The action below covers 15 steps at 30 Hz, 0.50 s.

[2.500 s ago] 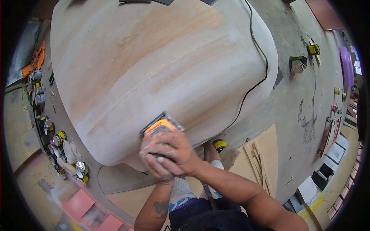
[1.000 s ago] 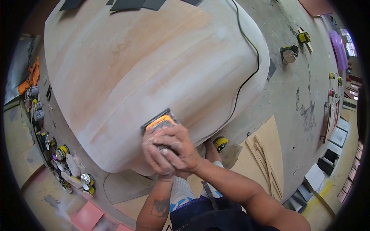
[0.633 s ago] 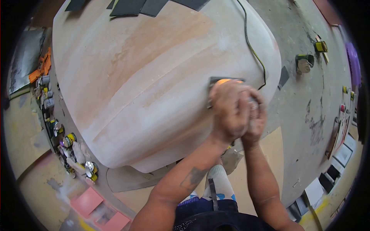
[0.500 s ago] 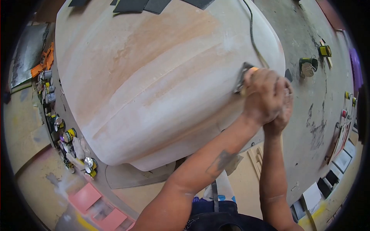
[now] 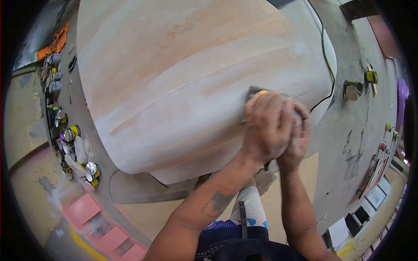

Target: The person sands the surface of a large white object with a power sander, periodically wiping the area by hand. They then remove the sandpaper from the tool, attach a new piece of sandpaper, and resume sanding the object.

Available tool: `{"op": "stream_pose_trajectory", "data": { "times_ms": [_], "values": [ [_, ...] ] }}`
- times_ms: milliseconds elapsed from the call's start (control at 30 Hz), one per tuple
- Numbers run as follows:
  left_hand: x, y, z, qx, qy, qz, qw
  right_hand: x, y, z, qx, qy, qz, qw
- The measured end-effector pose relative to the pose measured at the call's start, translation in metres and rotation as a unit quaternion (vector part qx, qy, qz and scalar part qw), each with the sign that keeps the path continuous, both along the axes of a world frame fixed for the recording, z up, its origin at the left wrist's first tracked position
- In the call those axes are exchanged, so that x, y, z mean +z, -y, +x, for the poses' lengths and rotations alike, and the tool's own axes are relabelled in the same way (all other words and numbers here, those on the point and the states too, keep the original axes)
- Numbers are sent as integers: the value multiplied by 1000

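Observation:
A white and tan curved panel (image 5: 183, 100), its surface patchy with sanded filler, spreads out in front of me. My left hand (image 5: 267, 124) is wrapped over a sander (image 5: 253, 92), whose flat dark base rests on the panel. An orange bit of the tool shows by my fingers. Close behind, my right hand (image 5: 298, 137) is closed on the sander's rear part, partly covered by my left hand. A dark cord (image 5: 333, 74) curves over the panel's right side towards my hands. Most of the sander's body is hidden by my fingers.
Paint cans (image 5: 72, 132) and other containers line the floor at left. A can (image 5: 352, 90) stands on the floor to the right. Pink panels (image 5: 82, 209) lie at lower left. A beige board (image 5: 305, 174) is on the floor near my legs.
Both hands have moved the sander left along the panel, away from its right edge. My view has shifted, and the dark sheets at the top are mostly out of sight.

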State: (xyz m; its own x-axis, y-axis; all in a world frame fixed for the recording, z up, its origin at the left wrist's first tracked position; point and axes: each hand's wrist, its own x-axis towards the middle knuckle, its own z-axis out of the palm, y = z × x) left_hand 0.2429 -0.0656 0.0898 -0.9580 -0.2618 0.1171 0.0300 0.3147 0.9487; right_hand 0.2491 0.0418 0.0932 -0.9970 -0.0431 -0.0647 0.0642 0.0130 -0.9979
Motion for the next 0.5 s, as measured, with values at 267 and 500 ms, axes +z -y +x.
{"op": "stream_pose_trajectory", "data": {
  "times_ms": [267,500],
  "values": [
    [18,162,177,180,58,94,978,3,172,119,195,-121,49,972],
    [35,241,252,279,127,103,946,14,254,194,274,-92,97,952]
  ]
}}
